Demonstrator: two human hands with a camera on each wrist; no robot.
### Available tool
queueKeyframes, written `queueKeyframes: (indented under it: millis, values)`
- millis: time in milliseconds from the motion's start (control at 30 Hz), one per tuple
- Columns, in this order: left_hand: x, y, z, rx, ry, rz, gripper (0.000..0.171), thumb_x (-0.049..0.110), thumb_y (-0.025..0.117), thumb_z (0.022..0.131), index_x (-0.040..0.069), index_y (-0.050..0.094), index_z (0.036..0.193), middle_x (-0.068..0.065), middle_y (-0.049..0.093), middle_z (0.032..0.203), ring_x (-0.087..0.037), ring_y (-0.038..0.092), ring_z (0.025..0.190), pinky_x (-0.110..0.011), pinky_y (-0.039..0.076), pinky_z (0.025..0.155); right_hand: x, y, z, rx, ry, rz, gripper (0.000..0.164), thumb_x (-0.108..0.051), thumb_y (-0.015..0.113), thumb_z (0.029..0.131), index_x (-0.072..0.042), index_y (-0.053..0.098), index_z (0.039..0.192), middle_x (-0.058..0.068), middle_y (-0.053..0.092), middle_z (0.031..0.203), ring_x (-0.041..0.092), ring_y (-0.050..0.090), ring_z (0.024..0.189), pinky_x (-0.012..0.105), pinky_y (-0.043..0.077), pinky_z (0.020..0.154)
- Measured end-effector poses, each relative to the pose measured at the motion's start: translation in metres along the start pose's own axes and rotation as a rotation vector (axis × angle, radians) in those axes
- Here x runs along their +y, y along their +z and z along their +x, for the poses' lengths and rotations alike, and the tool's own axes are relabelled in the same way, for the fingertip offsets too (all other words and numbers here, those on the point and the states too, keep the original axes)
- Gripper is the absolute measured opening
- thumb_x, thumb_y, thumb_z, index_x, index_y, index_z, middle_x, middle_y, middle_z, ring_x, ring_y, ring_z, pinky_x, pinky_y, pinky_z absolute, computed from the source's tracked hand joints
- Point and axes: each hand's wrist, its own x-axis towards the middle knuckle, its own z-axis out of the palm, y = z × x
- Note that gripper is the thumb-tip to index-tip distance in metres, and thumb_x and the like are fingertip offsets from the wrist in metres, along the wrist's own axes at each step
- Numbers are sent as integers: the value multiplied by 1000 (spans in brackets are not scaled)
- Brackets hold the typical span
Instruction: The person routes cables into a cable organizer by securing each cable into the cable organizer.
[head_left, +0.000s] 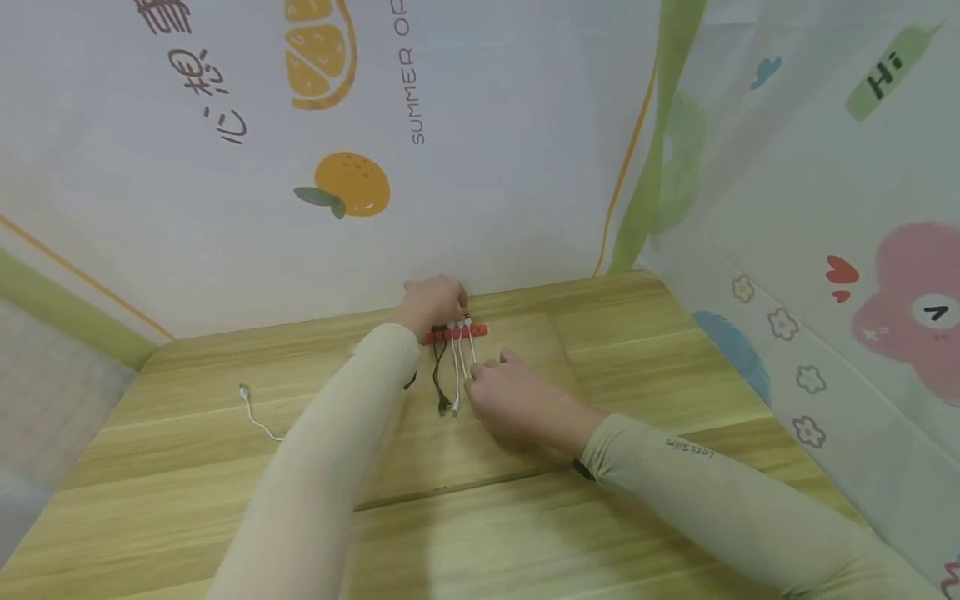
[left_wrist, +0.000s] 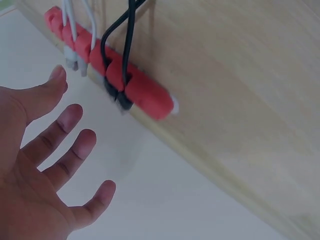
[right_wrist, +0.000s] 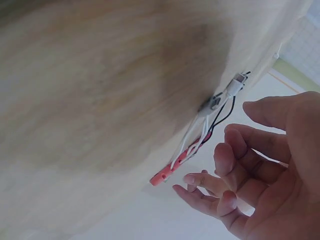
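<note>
A red cable holder (left_wrist: pixel 150 96) with a row of slots lies along the far edge of a thin wooden board (head_left: pixel 517 333). Black cables (left_wrist: pixel 129 45) and white cables (left_wrist: pixel 93 25) run through its slots, their tips poking out past the edge. Beside those tips is my left hand (left_wrist: pixel 40 170), fingers spread and holding nothing. My right hand (right_wrist: pixel 275 170) hovers by the cables' near ends, its fingers loosely bent with no cable visible between them. A white USB plug (right_wrist: pixel 235 86) and a dark plug (right_wrist: pixel 209 106) lie on the board near it.
The board rests on a wood-grain table (head_left: pixel 630 500). Left of my left arm, another white cable (head_left: pixel 255 419) lies on the table with its plug pointing away. A printed curtain (head_left: pixel 487 192) hangs behind the far edge, and another (head_left: pixel 795 208) along the right.
</note>
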Motion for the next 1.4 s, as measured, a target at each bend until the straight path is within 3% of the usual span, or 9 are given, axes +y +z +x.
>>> queueKeyframes:
  millis: [233, 467, 700, 967, 1233, 1400]
  values:
    - [-6, -18, -18, 24, -4, 23, 39, 21, 73, 99, 15, 71, 137, -10, 63, 153, -42, 53, 146, -84, 15, 122, -2, -7, 4, -20, 27, 35, 21, -21, 63, 102, -10, 75, 115, 3, 74, 107, 19, 70, 100, 42, 52, 89]
    - [-12, -32, -31, 32, 1, 81, 39, 22, 78, 96, 14, 72, 134, -13, 62, 153, -45, 53, 145, -85, 17, 120, -6, -13, 9, -69, 54, 59, 29, -25, 63, 105, -11, 73, 128, 6, 75, 125, 22, 71, 116, 52, 52, 110]
    - [-18, -45, -45, 62, -17, 149, 33, 25, 77, 96, 16, 75, 128, -12, 67, 146, -44, 58, 140, -84, 22, 120, -8, -20, 14, -62, 49, 47, 24, -28, 67, 102, -12, 74, 120, 3, 76, 116, 19, 71, 106, 43, 52, 98]
    - [-38, -58, -72, 94, -36, 162, 29, 24, 77, 96, 15, 76, 123, -11, 69, 143, -43, 59, 139, -86, 21, 118, -14, -27, 17, -45, 14, 18, 20, -31, 69, 102, -15, 74, 113, -1, 75, 109, 16, 68, 96, 37, 47, 86]
    - [-55, -73, -102, 92, -72, 177, 29, 21, 78, 95, 14, 76, 122, -14, 70, 141, -44, 60, 136, -87, 21, 117, -21, -32, 24, -59, 22, 30, 31, -34, 64, 106, -14, 73, 127, 2, 76, 120, 20, 71, 112, 49, 53, 105]
    - [-60, -82, -116, 107, -91, 195, 27, 20, 76, 95, 15, 77, 122, -14, 71, 139, -45, 61, 134, -88, 21, 116, -26, -36, 30, -51, 9, 38, 29, -32, 60, 107, -14, 73, 126, 1, 76, 121, 19, 72, 113, 46, 55, 102]
